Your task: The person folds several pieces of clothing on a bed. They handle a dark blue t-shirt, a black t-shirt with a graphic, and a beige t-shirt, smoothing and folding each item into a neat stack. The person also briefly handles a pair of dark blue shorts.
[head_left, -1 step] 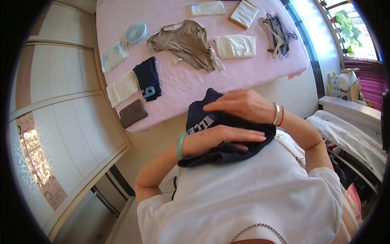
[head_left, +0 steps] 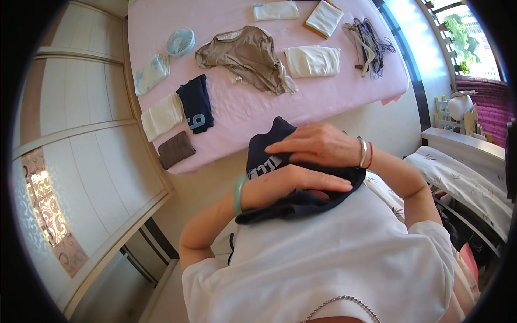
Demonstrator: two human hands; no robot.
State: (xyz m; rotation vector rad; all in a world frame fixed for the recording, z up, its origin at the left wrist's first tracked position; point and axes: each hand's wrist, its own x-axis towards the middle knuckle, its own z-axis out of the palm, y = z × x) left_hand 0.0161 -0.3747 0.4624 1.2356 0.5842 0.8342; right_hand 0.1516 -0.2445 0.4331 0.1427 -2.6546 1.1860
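Note:
A dark navy garment (head_left: 261, 151) with pale lettering is held bunched and folded against the front of my white top. My left hand (head_left: 318, 180), with a green bangle at its wrist, lies across the cloth. Its fingers are straight on top, while the thumb side is tucked into the fold beneath, so the cloth is caught in the hand. Above it, my right hand (head_left: 320, 144), wearing a silver bangle and a red cord, rests palm down on the garment with fingers stretched out. The cloth under both palms is hidden.
Beyond my hands, a pink-sheeted bed (head_left: 245, 129) bears a spread brown shirt (head_left: 242, 56), a folded navy garment (head_left: 195, 102), several folded pale pieces, a brown bundle (head_left: 176, 151), a small fan (head_left: 180, 42) and hangers (head_left: 371, 46). A wardrobe (head_left: 81, 91) flanks the left.
My right hand has slid slightly left over the navy garment and covers more of the lettering. The left hand is almost unmoved.

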